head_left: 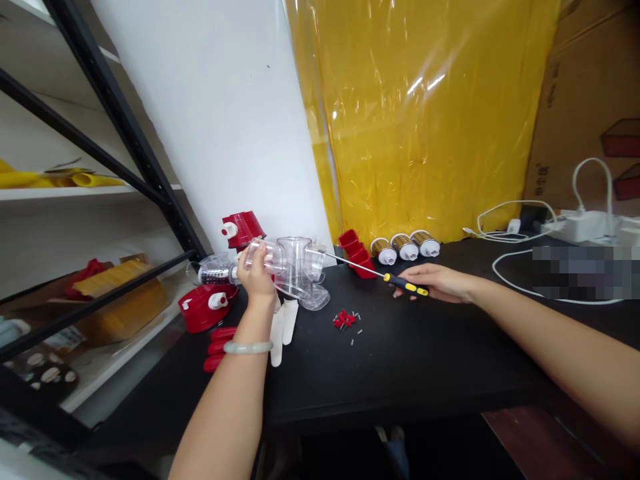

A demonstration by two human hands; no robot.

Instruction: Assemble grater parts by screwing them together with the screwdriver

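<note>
My left hand (257, 270) is wrapped round a clear plastic part (295, 267) and holds it above the black table. In my right hand (433, 283) is a long screwdriver (407, 285) with a black and yellow handle. Its shaft points left, and its tip is at the right side of the clear part; whether it touches a screw cannot be made out. Below them on the table lie small red pieces (345, 319) with several small screws (359, 331) around them. White flat strips (284, 328) lie under my left wrist.
Red housings (203, 310) and red handles (218, 347) stand at the left by a black metal shelf frame (115, 100). Behind are red cups (356, 253) and three metal cylinders (405, 247). White cables (520, 235) lie at the right.
</note>
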